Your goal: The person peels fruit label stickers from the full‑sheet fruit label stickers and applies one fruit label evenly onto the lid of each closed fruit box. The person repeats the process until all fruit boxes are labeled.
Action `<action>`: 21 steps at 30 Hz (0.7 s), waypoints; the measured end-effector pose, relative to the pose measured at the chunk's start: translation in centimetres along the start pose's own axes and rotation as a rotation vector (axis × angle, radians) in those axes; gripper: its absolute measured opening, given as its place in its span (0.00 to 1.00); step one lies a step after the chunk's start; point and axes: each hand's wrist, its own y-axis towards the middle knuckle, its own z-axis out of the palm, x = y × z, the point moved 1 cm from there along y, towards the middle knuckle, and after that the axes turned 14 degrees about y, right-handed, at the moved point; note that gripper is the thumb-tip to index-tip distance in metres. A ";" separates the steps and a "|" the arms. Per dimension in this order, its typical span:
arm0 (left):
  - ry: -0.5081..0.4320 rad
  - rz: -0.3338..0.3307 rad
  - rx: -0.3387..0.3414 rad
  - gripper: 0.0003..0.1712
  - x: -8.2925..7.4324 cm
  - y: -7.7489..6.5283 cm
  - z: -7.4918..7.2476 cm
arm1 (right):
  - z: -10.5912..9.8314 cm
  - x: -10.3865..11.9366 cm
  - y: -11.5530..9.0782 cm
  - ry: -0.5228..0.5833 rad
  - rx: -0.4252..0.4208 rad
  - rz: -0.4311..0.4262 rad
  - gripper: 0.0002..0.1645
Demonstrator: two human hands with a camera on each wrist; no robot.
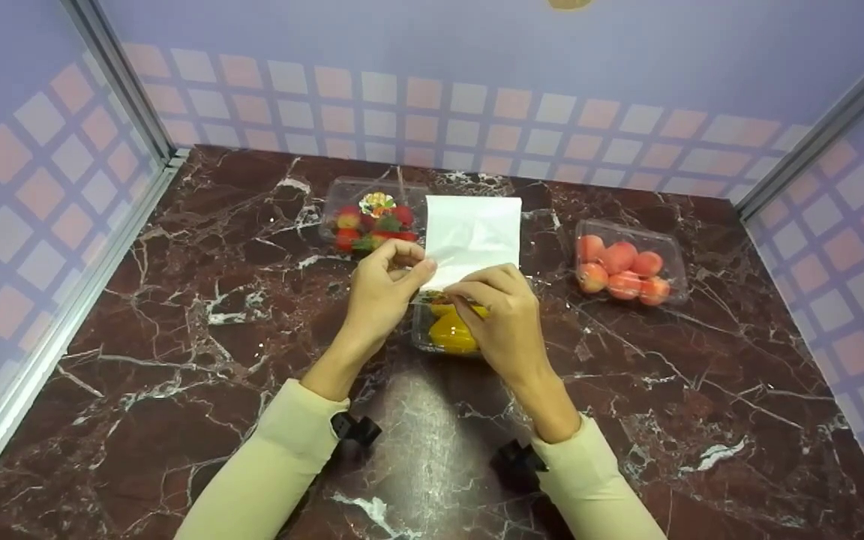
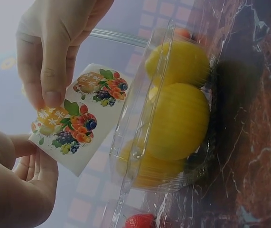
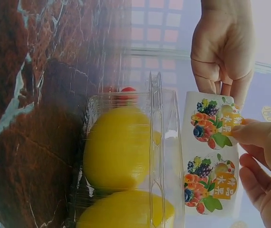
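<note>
A white sheet of round fruit stickers (image 1: 475, 229) stands tilted up over a clear plastic clamshell box (image 1: 423, 337) of yellow fruits (image 1: 453, 334). With bent fingers and thumb, my left hand (image 1: 381, 292) grips the sheet's left edge. At its lower edge, my right hand (image 1: 505, 311) pinches the sheet by a printed sticker. In the left wrist view, colourful stickers (image 2: 76, 130) with fruit pictures and writing face me, the right thumb lying on one. The right wrist view shows two stickers (image 3: 210, 185) beside the box, whose lid is closed over the fruit.
Behind to the left sits a clear box of strawberries (image 1: 347, 238) with a fruit sticker (image 1: 377, 204) on its lid. A clear box of round reddish-orange fruits (image 1: 619, 259) stands to the right. Tiled panels (image 1: 372, 86) enclose the dark marble table (image 1: 177, 360).
</note>
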 end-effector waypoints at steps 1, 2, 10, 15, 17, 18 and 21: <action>-0.002 -0.003 0.000 0.08 0.1 0.0 0.0 | 0.0 0.0 0.0 0.001 0.004 0.004 0.09; -0.001 -0.005 -0.002 0.08 0.1 0.1 0.0 | 0.0 0.0 0.0 0.001 0.007 0.007 0.10; 0.091 0.001 -0.052 0.09 0.7 0.5 -0.3 | -0.3 0.0 -0.1 -0.006 0.053 0.007 0.09; 0.118 0.002 -0.075 0.09 0.9 0.6 -0.6 | -0.3 0.2 -0.1 0.029 0.083 -0.007 0.07; 0.122 -0.001 -0.079 0.09 1.0 0.7 -0.7 | -0.4 0.2 0.0 0.050 0.092 -0.005 0.06; 0.120 -0.002 -0.080 0.09 1.0 0.7 -0.7 | -0.4 0.2 0.0 0.062 0.097 0.000 0.06; 0.120 -0.006 -0.081 0.09 1.2 0.8 -0.8 | -0.4 0.2 0.0 0.095 0.103 0.003 0.07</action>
